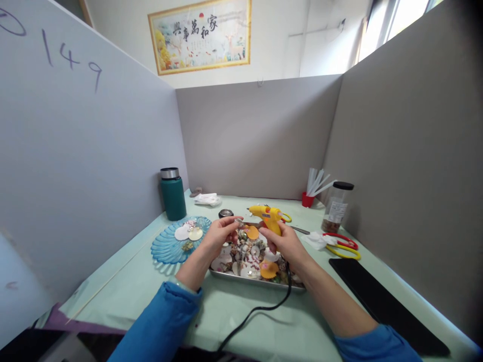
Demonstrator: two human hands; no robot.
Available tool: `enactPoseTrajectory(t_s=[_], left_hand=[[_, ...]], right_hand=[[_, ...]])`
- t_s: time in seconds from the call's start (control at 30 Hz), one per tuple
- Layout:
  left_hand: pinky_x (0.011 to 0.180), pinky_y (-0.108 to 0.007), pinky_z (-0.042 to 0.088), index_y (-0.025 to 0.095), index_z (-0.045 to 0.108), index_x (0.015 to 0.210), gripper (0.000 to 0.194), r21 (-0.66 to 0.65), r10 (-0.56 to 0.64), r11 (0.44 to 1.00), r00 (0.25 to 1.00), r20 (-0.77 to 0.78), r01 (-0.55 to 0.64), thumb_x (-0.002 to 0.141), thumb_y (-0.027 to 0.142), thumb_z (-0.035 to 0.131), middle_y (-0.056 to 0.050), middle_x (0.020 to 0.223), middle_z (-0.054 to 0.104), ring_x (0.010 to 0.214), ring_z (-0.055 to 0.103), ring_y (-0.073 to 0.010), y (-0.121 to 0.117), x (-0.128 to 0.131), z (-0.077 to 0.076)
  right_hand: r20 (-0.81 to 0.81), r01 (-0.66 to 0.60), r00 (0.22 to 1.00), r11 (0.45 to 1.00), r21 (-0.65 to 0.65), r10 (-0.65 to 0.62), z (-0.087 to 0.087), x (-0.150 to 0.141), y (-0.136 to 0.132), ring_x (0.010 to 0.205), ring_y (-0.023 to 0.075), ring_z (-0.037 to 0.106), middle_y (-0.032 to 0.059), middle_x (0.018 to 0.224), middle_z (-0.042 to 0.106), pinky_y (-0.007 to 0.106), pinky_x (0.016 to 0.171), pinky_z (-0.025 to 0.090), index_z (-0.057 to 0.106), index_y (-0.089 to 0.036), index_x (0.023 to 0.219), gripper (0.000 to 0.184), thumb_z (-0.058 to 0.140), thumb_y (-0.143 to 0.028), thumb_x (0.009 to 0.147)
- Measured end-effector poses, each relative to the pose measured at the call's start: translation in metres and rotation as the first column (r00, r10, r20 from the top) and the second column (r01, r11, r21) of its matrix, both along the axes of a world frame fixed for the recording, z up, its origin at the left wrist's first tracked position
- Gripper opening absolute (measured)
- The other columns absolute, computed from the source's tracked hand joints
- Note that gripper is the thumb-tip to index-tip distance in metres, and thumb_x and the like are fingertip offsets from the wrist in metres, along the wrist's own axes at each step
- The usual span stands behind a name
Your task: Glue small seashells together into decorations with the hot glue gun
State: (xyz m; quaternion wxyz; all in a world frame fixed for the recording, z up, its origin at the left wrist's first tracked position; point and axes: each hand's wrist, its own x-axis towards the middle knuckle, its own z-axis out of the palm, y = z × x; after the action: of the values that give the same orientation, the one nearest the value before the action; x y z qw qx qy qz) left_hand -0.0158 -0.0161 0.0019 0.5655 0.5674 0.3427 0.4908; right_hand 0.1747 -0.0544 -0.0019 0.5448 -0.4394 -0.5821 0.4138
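Note:
My right hand (pixel 281 242) is wrapped round the grip of a yellow hot glue gun (pixel 267 213), whose nozzle points left. From its grip a black cord (pixel 260 307) runs down over the table's front edge. A small shell (pixel 239 221) is pinched in the fingertips of my left hand (pixel 222 234), close to the nozzle; its exact shape is too small to tell. Both hands are above a metal tray (pixel 241 280) filled with mixed shells, among them orange scallop shells (pixel 268 269). My forearms and hands cover parts of the tray.
Left stand a blue scalloped plate (pixel 163 246) holding shells and a green bottle (pixel 173 196). Right are red-and-yellow-handled scissors (pixel 345 246), a clear jar (pixel 335 208), a red cup (pixel 308 200) of glue sticks and a black slab (pixel 385 304). Grey partitions (pixel 260 136) enclose three sides.

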Motion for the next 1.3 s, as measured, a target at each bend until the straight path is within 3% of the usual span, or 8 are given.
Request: enactPoseTrajectory(t_s=[0.4,0.87,1.3], left_hand=[[0.049,-0.021,0.041,0.011,0.064,0.106,0.044,0.004,-0.012,1.0,1.0,-0.01,0.012,0.067,0.029,0.071,-0.006,0.078,0.065,0.048,0.048,-0.0054,-0.0033,0.0012,0.0028],[0.046,-0.021,0.04,0.011,0.065,0.101,0.038,0.027,-0.015,1.0,1.0,-0.006,0.016,0.069,0.031,0.068,-0.002,0.061,0.061,0.044,0.049,-0.0072,-0.0021,0.0013,0.0012],[0.049,-0.021,0.041,0.009,0.063,0.11,0.048,-0.089,-0.017,0.996,1.0,0.027,0.019,0.067,0.029,0.072,-0.005,0.064,0.064,0.048,0.053,-0.0082,-0.0014,-0.002,0.0058]], right_hand=[[0.003,-0.009,1.0,1.0,0.011,0.009,-0.0013,0.0007,0.0023,0.041,0.008,0.035,-0.0075,0.047,0.043,0.021,0.04,0.028,0.057,-0.017,0.09,0.032,0.063,-0.043,0.074],[0.009,-0.013,1.0,1.0,0.007,0.013,-0.0011,0.0005,0.0015,0.041,0.0077,0.035,-0.0077,0.047,0.042,0.021,0.04,0.027,0.057,-0.016,0.089,0.032,0.064,-0.044,0.073],[0.027,0.009,1.0,1.0,0.001,-0.009,0.0003,-0.0002,0.0005,0.04,0.0083,0.035,-0.0075,0.044,0.042,0.021,0.04,0.026,0.057,-0.017,0.087,0.031,0.063,-0.044,0.073]])
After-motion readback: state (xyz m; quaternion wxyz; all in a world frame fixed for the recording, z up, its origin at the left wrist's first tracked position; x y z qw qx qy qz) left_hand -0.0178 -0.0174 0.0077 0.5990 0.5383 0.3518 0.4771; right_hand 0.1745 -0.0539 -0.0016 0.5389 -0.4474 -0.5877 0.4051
